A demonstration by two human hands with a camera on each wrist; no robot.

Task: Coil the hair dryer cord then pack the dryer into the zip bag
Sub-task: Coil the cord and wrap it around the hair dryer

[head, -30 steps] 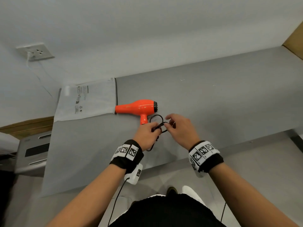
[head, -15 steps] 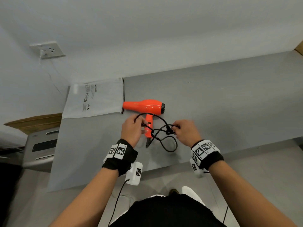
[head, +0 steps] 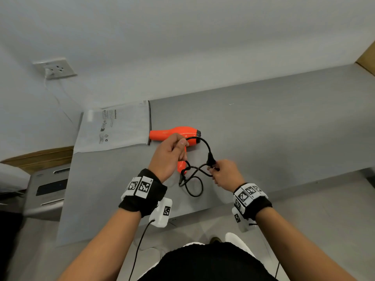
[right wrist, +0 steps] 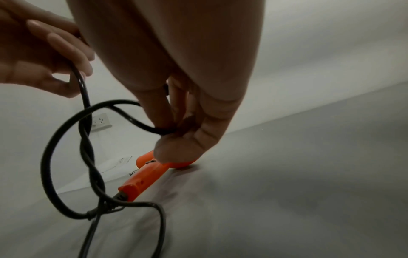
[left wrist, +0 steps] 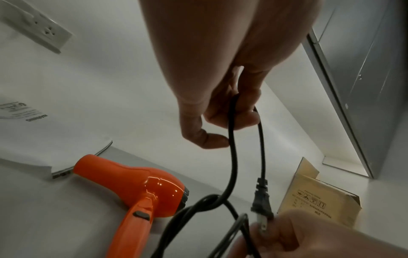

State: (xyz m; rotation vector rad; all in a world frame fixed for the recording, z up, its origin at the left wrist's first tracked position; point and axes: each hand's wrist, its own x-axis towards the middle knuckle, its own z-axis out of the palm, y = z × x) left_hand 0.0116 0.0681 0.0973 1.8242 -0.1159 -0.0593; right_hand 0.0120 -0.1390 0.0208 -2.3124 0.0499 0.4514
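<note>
An orange hair dryer [head: 174, 133] [left wrist: 141, 185] [right wrist: 143, 181] lies on the grey table, nozzle toward a white zip bag [head: 117, 126] [left wrist: 55, 132] lying flat at the back left. Its black cord [head: 194, 179] [left wrist: 232, 157] [right wrist: 66, 157] runs from the handle in twisted loops. My left hand [head: 170, 155] [left wrist: 220, 122] holds a raised stretch of cord above the dryer. My right hand [head: 225, 173] [right wrist: 183, 125] pinches the cord at the plug [head: 211, 161] [left wrist: 261, 204], to the right of the handle. One loop rests on the table near the front edge.
A wall socket [head: 56, 68] with a white lead plugged in sits on the wall at the left. A cardboard box [left wrist: 320, 195] stands at the table's far right. A grey appliance [head: 46, 189] sits beside the table's left end. The table [head: 284, 128] stretches bare to the right.
The hands have drawn apart: my left hand rose toward the dryer body with the cord, my right hand moved right with the plug end. The tight bundle has opened into larger loops.
</note>
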